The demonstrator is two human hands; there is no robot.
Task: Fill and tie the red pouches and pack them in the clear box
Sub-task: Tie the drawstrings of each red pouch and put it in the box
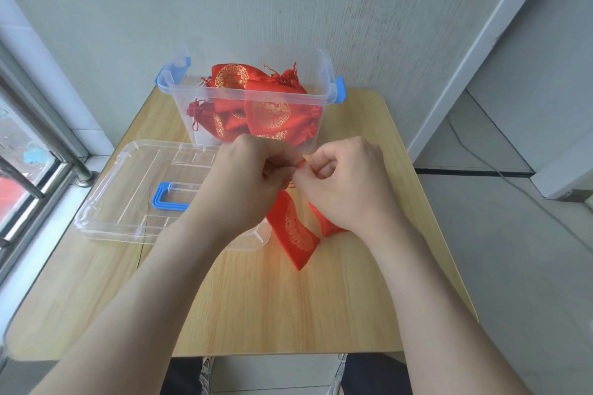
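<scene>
A red pouch [296,231] with gold print hangs from my two hands above the table, just in front of the clear box [205,112]. My left hand [247,176] and my right hand [345,183] meet at the pouch's neck, and both pinch its thin red drawstring [301,164]. A second strip of red cloth [327,223] shows under my right hand; whether it belongs to the same pouch I cannot tell. The box stands open at the table's far side and holds several red pouches [272,106].
The box's clear lid [128,189] with a blue handle [168,197] lies flat on the wooden table [256,308] to my left. A window with a metal rail [38,151] runs along the left edge. A grey wall stands behind the box.
</scene>
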